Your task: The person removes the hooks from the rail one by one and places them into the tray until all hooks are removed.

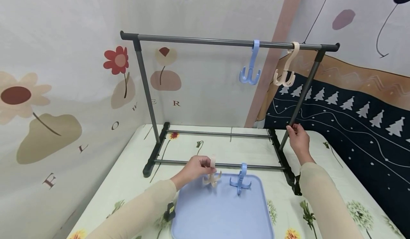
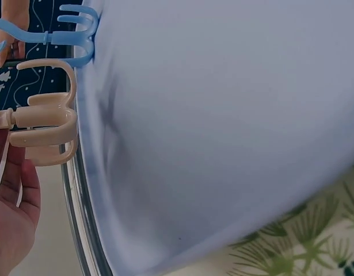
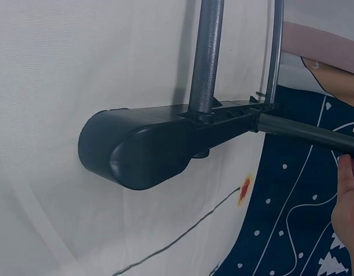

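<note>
My left hand (image 1: 196, 166) pinches a beige rotating hook (image 1: 211, 179) by its upper stem, over the far edge of a light-blue tray (image 1: 221, 217). The prongs of this beige hook (image 2: 47, 127) spread past the fingertips in the left wrist view. Just right of it, a blue hook (image 1: 240, 185) is at the tray's far edge. With the thumb and fingers at its lower part, my right hand (image 1: 299, 142) holds the right upright of a dark metal garment rack (image 1: 303, 98). In the right wrist view, that hand (image 3: 347, 201) shows only partly, against the post.
From the rack's top bar (image 1: 198, 40) hang another blue hook (image 1: 250, 66) and another beige hook (image 1: 286, 68), both toward the right end. The rack's black feet (image 1: 157, 150) stand on a flower-printed cloth (image 1: 128, 196). Printed fabric walls (image 1: 205, 89) rise behind.
</note>
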Available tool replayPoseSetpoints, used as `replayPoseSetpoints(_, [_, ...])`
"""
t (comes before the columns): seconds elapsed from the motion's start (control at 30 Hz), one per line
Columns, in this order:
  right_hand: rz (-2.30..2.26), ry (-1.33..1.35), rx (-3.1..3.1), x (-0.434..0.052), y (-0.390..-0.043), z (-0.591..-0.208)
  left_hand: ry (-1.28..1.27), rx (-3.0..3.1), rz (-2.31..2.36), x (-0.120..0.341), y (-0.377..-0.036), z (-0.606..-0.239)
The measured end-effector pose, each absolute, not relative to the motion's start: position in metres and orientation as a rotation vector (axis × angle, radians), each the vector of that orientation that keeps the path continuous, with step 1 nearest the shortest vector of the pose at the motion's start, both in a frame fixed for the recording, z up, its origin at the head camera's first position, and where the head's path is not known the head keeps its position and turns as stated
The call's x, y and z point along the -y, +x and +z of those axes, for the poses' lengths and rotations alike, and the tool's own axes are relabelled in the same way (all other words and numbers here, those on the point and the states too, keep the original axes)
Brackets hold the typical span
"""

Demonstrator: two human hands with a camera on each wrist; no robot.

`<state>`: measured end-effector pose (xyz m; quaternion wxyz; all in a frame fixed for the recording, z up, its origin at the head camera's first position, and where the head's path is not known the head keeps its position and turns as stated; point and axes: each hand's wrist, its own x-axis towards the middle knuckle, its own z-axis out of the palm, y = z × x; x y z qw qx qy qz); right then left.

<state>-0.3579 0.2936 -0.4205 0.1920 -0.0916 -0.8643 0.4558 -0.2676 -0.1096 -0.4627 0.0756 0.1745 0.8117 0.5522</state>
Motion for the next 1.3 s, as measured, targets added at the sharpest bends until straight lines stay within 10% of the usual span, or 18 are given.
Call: replayPoseSetpoints(1.3, [1.288, -0.258, 2.435, -0.294, -0.357, -0.423, 0.636, -2.549, 1.432, 0.139, -0.265, -0.471])
